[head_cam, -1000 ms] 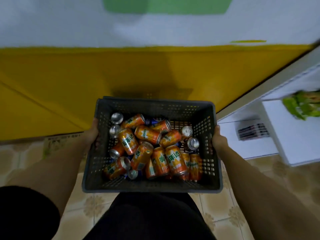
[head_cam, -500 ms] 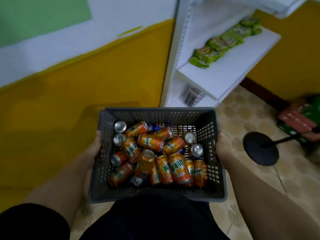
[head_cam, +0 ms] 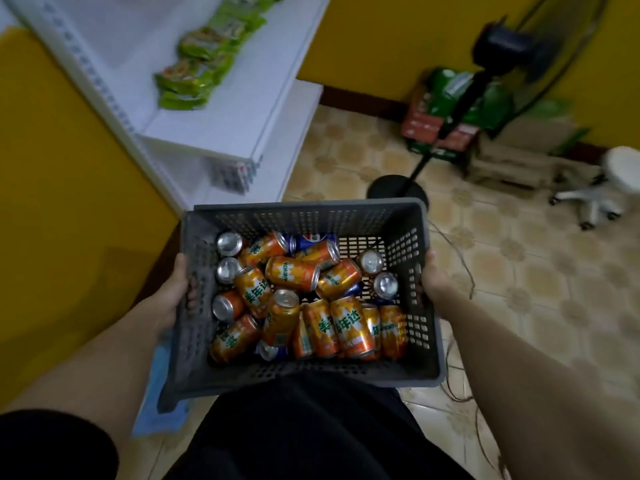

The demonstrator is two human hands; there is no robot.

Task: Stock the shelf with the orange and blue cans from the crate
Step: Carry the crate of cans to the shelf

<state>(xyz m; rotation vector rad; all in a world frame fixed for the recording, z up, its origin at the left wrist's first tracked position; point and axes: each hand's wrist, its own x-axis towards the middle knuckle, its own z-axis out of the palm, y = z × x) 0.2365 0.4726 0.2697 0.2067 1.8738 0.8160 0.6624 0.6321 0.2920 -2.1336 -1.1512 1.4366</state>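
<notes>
Both hands carry the grey crate (head_cam: 408, 216): left hand (head_cam: 176, 289) on one side wall, right hand (head_cam: 433, 278) on the opposite wall, fingers (head_cam: 191, 284) hooked through the slots. Between the fingers lie orange cans (head_cam: 292, 273) and a blue can (head_cam: 313, 239). Beyond the left fingers stands the white shelf (head_cam: 225, 129) bearing green packets (head_cam: 197, 64).

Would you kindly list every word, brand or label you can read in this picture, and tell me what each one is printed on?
"MIRINDA": on the orange can lying mid-crate.
"MIRINDA": on the orange can to its right.
"MIRINDA": on the orange can by the crate's right wall.
"美年达": on the orange can, and on several others.
Blue can: round logo only, no readable word.
Green packets on the shelf, shelf-edge tags, far boxes: too blurred.
</notes>
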